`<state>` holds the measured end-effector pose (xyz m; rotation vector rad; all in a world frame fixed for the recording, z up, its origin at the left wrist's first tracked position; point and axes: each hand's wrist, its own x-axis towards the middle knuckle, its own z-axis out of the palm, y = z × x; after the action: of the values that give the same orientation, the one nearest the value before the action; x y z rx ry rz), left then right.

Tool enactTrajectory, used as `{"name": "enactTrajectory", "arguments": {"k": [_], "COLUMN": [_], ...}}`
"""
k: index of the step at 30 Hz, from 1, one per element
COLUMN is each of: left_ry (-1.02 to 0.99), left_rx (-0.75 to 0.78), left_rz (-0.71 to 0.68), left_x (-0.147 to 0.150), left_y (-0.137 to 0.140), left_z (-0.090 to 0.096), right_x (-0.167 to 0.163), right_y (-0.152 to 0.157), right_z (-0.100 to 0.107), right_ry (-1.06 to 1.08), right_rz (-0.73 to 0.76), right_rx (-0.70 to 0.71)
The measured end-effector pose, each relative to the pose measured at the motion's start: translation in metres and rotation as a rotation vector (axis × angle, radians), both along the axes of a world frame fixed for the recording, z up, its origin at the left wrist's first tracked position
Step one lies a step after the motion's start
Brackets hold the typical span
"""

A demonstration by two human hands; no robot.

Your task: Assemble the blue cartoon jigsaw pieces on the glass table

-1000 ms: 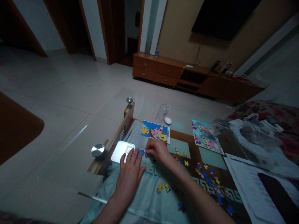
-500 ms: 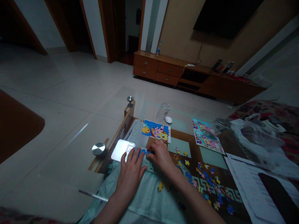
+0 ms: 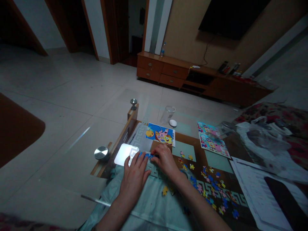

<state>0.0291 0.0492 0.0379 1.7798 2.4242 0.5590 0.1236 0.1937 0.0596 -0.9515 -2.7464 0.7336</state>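
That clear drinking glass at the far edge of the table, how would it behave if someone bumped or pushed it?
The glass looks tall and narrow, so a push near the rim would probably tip it. It stands on a smooth glass tabletop, so a low push would likely slide it. It appears thin-walled and close to the table's far edge, so it may break if it falls.

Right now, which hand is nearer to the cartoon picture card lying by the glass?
Right. The right hand sits just below the cartoon picture card, almost at its near edge; the left hand lies lower and further left.
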Motion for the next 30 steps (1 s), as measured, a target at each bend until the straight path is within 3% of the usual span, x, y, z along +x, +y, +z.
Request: {"name": "enactTrajectory", "arguments": {"k": [7,23,30], "left_ry": [-0.051,-0.054,-0.038], "left_rx": [-0.006,0.009,0.023], "left_rz": [0.03,0.027,0.026], "left_x": [0.001,0.0,0.001], "left_y": [0.0,0.0,0.0], "left_z": [0.003,0.001,0.002], "right_x": [-0.003,0.0,-0.006], "right_y": [-0.006,-0.01,-0.008], "right_z": [0.013,0.009,0.02], "right_ry": [-0.091,-0.059,-0.146], "right_rz": [0.001,0.031,0.059], "right_rx": [0.053,0.101,0.098]}}
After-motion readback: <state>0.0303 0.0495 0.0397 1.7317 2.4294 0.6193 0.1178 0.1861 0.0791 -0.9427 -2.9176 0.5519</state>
